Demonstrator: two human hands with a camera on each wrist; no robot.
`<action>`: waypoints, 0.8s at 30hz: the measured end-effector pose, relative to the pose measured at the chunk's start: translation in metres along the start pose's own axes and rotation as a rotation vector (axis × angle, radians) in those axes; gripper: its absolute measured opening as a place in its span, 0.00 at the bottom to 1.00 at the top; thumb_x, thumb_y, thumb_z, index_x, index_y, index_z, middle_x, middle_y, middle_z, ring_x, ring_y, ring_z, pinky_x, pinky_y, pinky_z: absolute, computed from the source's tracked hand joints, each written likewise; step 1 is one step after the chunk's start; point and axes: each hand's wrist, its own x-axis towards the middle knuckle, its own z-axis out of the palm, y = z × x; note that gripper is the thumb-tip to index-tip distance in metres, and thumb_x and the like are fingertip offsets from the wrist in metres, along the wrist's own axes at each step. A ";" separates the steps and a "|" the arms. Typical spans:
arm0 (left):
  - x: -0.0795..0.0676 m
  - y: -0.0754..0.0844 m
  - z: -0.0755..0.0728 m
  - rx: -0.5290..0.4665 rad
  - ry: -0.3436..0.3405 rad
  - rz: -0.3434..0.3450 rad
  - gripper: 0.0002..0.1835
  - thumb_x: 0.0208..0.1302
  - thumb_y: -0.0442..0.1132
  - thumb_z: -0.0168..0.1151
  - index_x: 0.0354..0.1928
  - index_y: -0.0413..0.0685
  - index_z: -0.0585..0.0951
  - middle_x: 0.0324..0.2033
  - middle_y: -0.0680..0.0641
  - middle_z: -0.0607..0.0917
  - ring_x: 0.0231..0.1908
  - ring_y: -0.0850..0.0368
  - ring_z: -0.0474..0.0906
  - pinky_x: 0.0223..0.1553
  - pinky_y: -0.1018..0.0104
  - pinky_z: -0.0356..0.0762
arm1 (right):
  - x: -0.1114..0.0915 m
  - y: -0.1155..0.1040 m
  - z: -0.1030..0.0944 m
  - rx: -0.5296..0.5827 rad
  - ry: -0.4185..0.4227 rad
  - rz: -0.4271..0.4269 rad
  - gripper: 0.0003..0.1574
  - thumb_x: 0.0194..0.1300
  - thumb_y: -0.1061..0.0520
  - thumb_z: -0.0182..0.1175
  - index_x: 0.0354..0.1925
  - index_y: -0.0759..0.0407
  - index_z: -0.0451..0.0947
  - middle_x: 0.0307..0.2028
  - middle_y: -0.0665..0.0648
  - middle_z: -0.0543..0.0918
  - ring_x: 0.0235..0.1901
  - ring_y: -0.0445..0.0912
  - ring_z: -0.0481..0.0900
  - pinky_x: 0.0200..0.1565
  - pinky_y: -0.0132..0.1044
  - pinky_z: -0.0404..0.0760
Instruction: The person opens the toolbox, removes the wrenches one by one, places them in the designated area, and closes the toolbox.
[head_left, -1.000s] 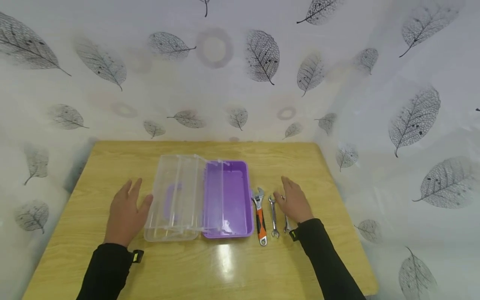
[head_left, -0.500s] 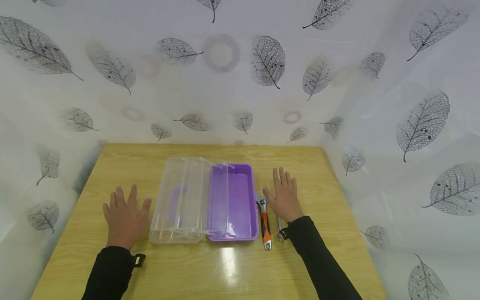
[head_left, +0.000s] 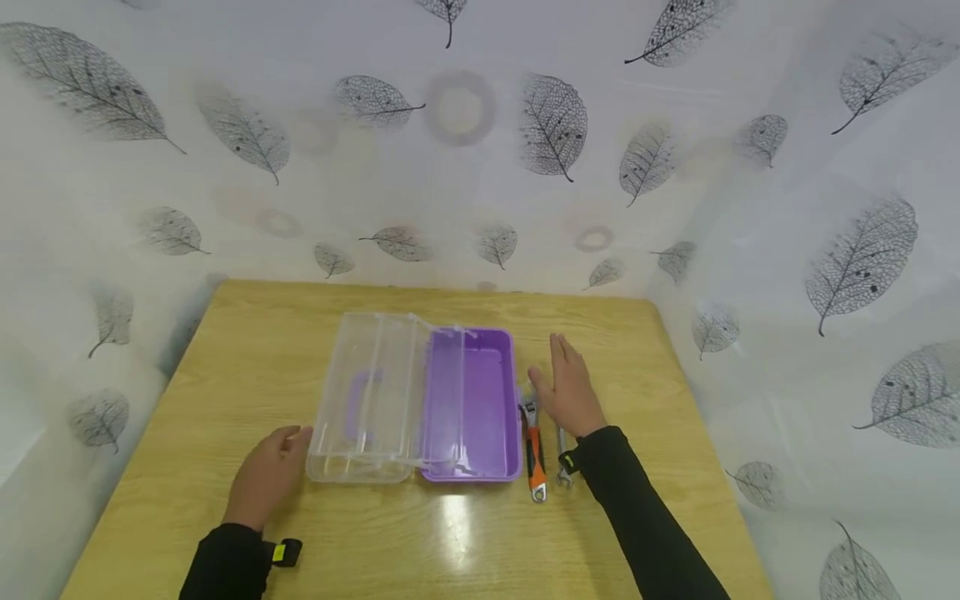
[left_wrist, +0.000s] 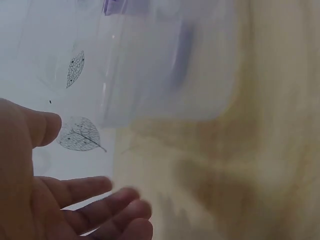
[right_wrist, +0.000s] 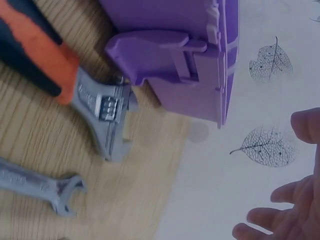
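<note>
A purple plastic box (head_left: 491,408) lies on the table with its clear lid (head_left: 333,375) folded out to the left. My left hand (head_left: 264,482) is low at the lid's left side, fingertips close by its edge. In the left wrist view its thumb and fingers are spread apart with nothing between them. My right hand (head_left: 573,393), fingers extended, hovers to the right of the box. Beneath and beside it lie an adjustable wrench (head_left: 536,458) with an orange and black handle and a double open-end wrench (head_left: 564,478), partly covered by the hand and sleeve.
A purple latch (right_wrist: 155,55) sticks out from the box's right side, close to the adjustable wrench's jaws. A purple handle (head_left: 355,406) shows through the lid. The wooden table (head_left: 375,550) meets a leaf-patterned curtain (head_left: 457,192) at the back and sides.
My left hand has turned and come down rightward to the lid's left edge, its fingers no longer spread upward. My right hand moved slightly left and away from me, then stayed almost in place.
</note>
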 end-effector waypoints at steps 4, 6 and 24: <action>-0.010 -0.010 0.018 -0.035 -0.088 -0.055 0.48 0.73 0.74 0.43 0.71 0.36 0.70 0.53 0.31 0.81 0.53 0.36 0.78 0.56 0.41 0.76 | 0.003 0.002 0.017 0.114 -0.124 0.076 0.49 0.80 0.39 0.50 0.81 0.67 0.46 0.78 0.72 0.54 0.77 0.65 0.54 0.75 0.62 0.57; -0.013 -0.013 0.025 -0.058 -0.099 -0.030 0.44 0.73 0.72 0.49 0.69 0.38 0.73 0.48 0.38 0.83 0.47 0.44 0.79 0.51 0.48 0.77 | 0.006 0.006 0.029 0.161 -0.178 0.069 0.40 0.81 0.44 0.51 0.76 0.69 0.58 0.74 0.71 0.63 0.73 0.64 0.62 0.73 0.62 0.62; -0.026 0.017 0.000 -0.433 -0.011 0.314 0.30 0.86 0.53 0.31 0.84 0.59 0.47 0.81 0.39 0.51 0.80 0.40 0.44 0.79 0.52 0.43 | -0.010 -0.006 0.062 0.232 -0.213 0.089 0.32 0.85 0.41 0.40 0.72 0.58 0.69 0.59 0.60 0.80 0.59 0.54 0.78 0.63 0.56 0.76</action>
